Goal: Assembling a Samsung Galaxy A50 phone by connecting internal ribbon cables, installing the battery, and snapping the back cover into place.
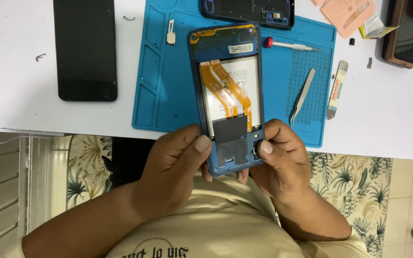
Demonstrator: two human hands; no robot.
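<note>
White table [15,95], blue repair mat [168,95], leaf-patterned floor covering [354,186]

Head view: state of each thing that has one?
Opened phone: back cover off, orange flex cables exposed, held upright by both hands.
Left hand: gripping phone's lower left edge.
Right hand: gripping lower right edge.
Black panel: lying flat on white table.
Tweezers: lying closed on blue mat.
Screwdriver: lying on mat.

This looks like a phone repair spot. A blue work mat [168,95] lies on a white worktop [15,95]. On the mat are tweezers [303,95] and a small screwdriver [290,45]. Beside the mat lies a prying tool [336,89].
</note>
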